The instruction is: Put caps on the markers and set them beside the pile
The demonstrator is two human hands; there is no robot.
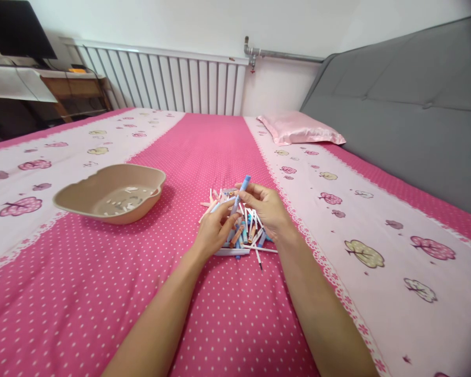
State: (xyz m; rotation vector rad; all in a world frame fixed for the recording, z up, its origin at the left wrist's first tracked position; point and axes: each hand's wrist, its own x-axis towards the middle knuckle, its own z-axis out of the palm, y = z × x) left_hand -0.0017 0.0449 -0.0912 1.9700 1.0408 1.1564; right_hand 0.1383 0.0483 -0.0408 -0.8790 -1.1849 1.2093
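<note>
Both my hands are over a pile of marker parts on the bed. A blue marker stands tilted between them. My left hand pinches its lower end, and my right hand grips it higher up, below the blue end. A second pale blue stick lies along the fingers of my left hand. Beneath and around my hands is the pile: white thin sticks, some dark-tipped, and blue, orange and pink marker pieces. My hands hide part of it.
To the left a beige plastic basin holds several small white pieces. A pink pillow lies at the back right against the grey headboard. A white radiator and a desk with a monitor stand beyond the bed.
</note>
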